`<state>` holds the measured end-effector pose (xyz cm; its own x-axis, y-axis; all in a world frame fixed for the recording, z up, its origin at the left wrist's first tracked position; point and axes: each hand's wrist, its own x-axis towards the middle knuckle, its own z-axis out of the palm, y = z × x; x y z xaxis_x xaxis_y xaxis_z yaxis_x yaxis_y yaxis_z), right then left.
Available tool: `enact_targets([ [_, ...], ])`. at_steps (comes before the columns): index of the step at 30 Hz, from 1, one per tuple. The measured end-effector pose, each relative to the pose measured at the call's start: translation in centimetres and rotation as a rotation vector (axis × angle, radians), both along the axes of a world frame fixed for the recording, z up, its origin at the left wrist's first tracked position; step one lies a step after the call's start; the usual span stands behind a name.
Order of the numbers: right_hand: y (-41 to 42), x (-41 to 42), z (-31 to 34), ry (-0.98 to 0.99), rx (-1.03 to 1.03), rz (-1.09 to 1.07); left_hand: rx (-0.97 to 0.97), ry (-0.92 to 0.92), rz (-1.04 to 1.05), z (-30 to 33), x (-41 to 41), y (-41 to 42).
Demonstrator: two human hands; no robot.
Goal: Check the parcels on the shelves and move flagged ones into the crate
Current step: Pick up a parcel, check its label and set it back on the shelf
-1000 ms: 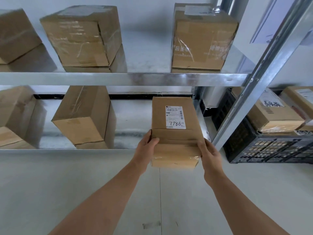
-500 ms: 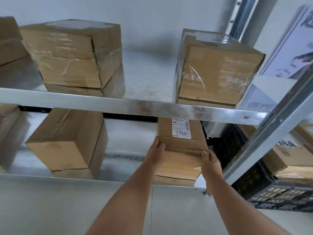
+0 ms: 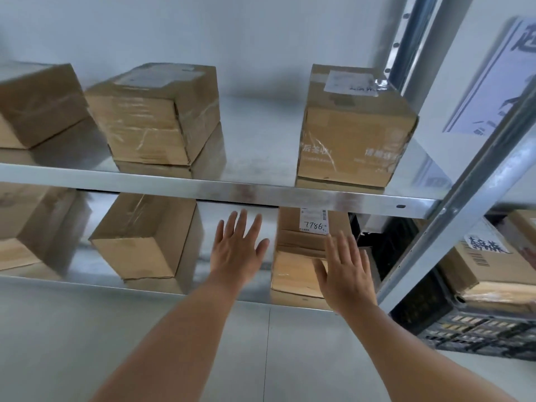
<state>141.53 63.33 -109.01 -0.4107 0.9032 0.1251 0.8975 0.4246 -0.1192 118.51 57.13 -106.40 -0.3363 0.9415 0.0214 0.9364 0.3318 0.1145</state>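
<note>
A cardboard parcel with a label reading 7786 point(image 3: 298, 256) sits on the lower shelf point(image 3: 145, 287) at its right end. My left hand point(image 3: 236, 250) is raised with fingers spread, just left of that parcel and holding nothing. My right hand point(image 3: 348, 271) is also spread flat, in front of the parcel's right side; I cannot tell whether it touches. The upper shelf point(image 3: 232, 190) carries a parcel with a white label on top point(image 3: 353, 132) at the right and a taped parcel point(image 3: 156, 114) in the middle. A black crate point(image 3: 470, 332) with parcels in it stands at the right.
More cardboard parcels stand on the lower shelf, one mid-left point(image 3: 148, 239) and one at the far left point(image 3: 32, 227); another is at the upper far left point(image 3: 37, 105). A slanted metal upright point(image 3: 464, 204) separates the shelves from the crate. A printed sheet point(image 3: 493, 82) hangs on the wall.
Both hands have let go of the 7786 parcel, which now rests on the lower shelf, and have opened and risen. My view has tilted up toward the upper shelf.
</note>
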Motion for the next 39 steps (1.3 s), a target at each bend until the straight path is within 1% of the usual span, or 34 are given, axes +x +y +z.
enact_targets([
  [3, -0.6, -2.2, 2.2, -0.047, -0.004, 0.037, 0.037, 0.008, 0.07, 1.7, -2.8, -2.2],
  [8, -3.5, -10.3, 4.2, 0.032, 0.039, 0.036, 0.115, 0.045, 0.101, 2.6, -10.6, -5.6],
  [11, -6.1, -16.1, 4.3, 0.007, 0.029, 0.033, 0.175, -0.002, 0.119, 2.7, -16.2, -7.3],
  [14, -9.1, -22.2, 4.3, -0.026, -0.016, 0.009, 0.208, -0.044, 0.08, 2.6, -21.9, -9.6],
  [20, -13.2, -34.5, 4.4, -0.002, -0.032, -0.027, 0.125, -0.039, 0.039, 2.3, -32.7, -12.7],
  [23, -14.0, -38.7, 4.5, 0.02, -0.061, -0.078, 0.071, -0.056, -0.028, 1.8, -35.4, -12.7],
  [26, -14.7, -41.2, 4.5, 0.028, -0.089, -0.11, 0.037, -0.087, -0.052, 1.3, -36.7, -12.9],
  [29, -14.7, -42.2, 4.2, 0.041, -0.118, -0.101, 0.021, -0.162, -0.003, 0.6, -36.9, -12.6],
  [31, -14.1, -42.2, 3.9, 0.099, -0.191, -0.119, 0.001, -0.246, 0.037, 0.0, -36.4, -12.4],
  [33, -13.8, -42.2, 3.1, 0.138, -0.312, -0.151, -0.029, -0.375, 0.079, -0.7, -35.8, -12.3],
  [35, -13.3, -42.1, 2.6, 0.252, -0.454, -0.166, -0.072, -0.528, 0.125, -1.0, -35.0, -12.0],
  [37, -13.2, -41.9, 2.7, 0.395, -0.521, -0.176, -0.04, -0.702, 0.183, -1.0, -34.4, -11.9],
  [39, -13.6, -41.5, 3.0, 0.449, -0.536, -0.213, 0.037, -0.891, 0.268, -1.1, -34.1, -12.3],
])
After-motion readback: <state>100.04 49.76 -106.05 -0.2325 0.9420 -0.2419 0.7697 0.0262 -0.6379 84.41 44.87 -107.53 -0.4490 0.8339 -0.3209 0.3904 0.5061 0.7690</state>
